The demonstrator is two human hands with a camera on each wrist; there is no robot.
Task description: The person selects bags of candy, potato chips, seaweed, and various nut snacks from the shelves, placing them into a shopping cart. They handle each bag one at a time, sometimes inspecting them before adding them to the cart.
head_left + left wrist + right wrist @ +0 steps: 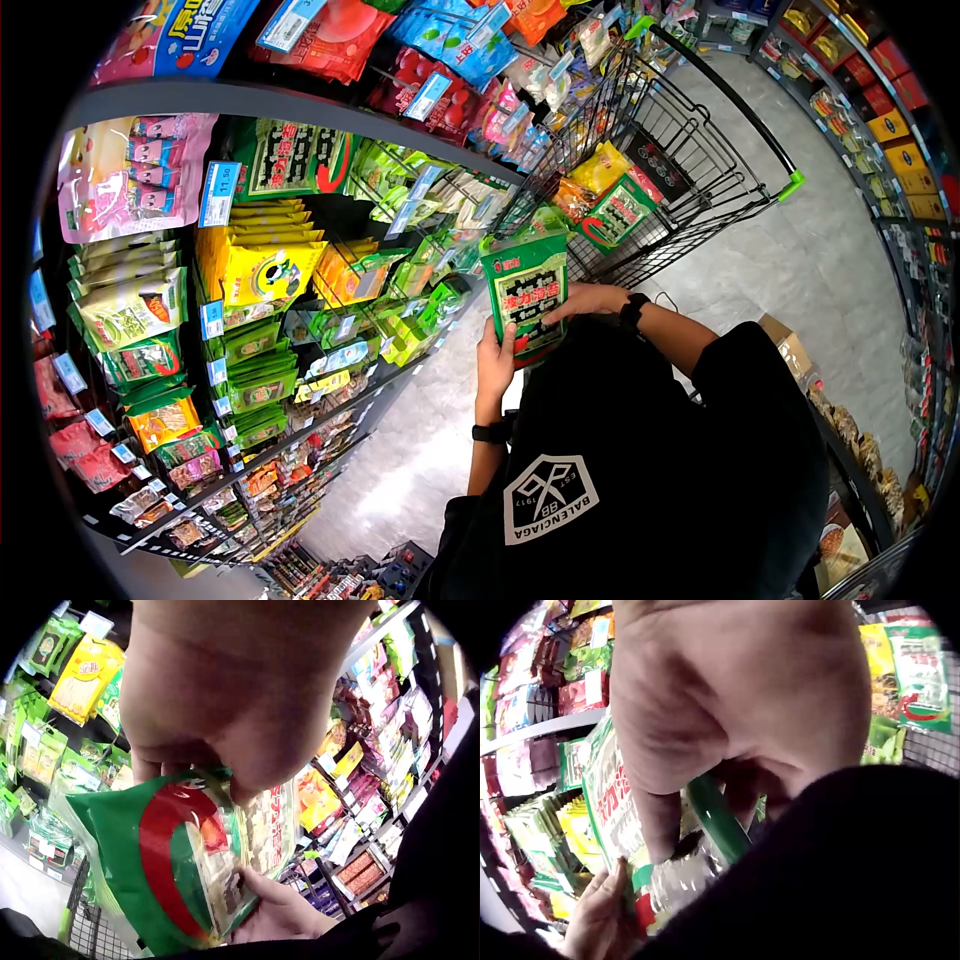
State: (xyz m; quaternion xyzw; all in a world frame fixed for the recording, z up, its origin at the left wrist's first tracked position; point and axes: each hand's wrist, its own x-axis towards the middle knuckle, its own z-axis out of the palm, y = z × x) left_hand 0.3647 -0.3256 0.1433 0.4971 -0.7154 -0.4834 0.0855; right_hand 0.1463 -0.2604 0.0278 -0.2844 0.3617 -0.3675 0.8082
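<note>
Just outside the shopping cart (793, 187), on our near side of it, we hold a green seaweed packet (525, 265) upright. Our left hand (494, 362) grips its lower left edge, thumb on the front; our right hand (594, 300) grips its right edge, fingers behind. Inside the cart lie a similar green packet (617, 212) and a yellow packet (600, 168), so some goods are in and the held one is out; how much is left, we cannot tell. Left of the cart hang racked snacks (265, 270).

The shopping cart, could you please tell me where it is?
In the head view, the shopping cart stands upper right of centre, beyond the right hand and beside the snack shelf.
</note>
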